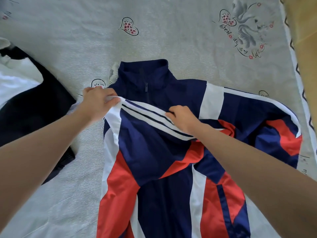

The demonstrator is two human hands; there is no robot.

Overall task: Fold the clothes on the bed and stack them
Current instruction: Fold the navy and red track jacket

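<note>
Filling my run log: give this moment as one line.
step: folding sleeve inward | left hand: pinches white-striped sleeve | right hand: pinches same sleeve | navy, red and white zip jacket: flat on bed

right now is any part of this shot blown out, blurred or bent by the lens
Head view: the white fabric at the left edge is overexposed, its detail lost; the wide lens bows the forearms and the bed's right edge; light is soft, with no hard shadows; the navy, red and white zip-up jacket and both hands gripping its sleeve look sharp.
</note>
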